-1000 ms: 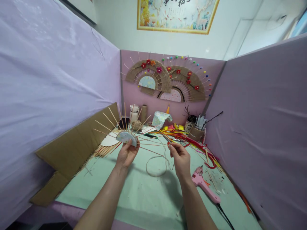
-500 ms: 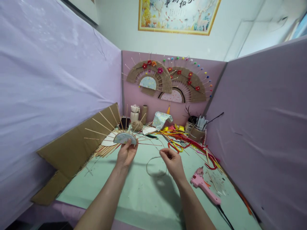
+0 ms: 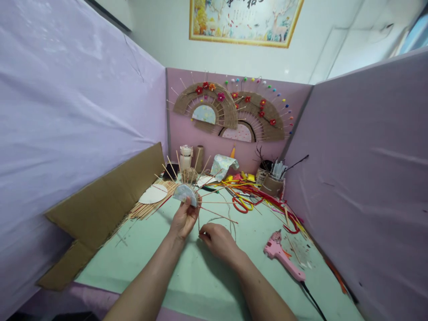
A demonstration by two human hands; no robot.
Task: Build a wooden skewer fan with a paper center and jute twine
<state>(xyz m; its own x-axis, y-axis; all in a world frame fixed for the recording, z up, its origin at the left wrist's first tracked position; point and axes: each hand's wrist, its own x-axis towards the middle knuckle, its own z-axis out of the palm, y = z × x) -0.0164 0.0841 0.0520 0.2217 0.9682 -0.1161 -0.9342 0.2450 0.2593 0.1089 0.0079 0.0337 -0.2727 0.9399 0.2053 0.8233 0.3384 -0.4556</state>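
My left hand (image 3: 185,218) grips a half-round fan base (image 3: 185,194) covered in pale blue patterned cloth, thumb on its front. Thin wooden sticks (image 3: 214,191) fan out from its curved edge, and the piece is tilted to the right. Below its right end, my right hand (image 3: 219,238) pinches a strand of twine (image 3: 199,220) that runs up to the base. More of the twine lies in loose curves on the table behind the right hand. A twine ball (image 3: 189,174) sits behind the fan base, partly hidden by sticks.
A pink glue gun (image 3: 284,256) with a cord lies at right. Scissors (image 3: 242,204) and coloured pipe cleaners (image 3: 267,198) are at the back right. Loose sticks (image 3: 142,210) and a white half-round card (image 3: 153,194) lie left, beside cardboard (image 3: 110,205). Finished fans (image 3: 207,104) hang behind.
The fan base has turned clockwise and shifted slightly right in my left hand. My right hand has moved left and down with the twine, to just below the base.
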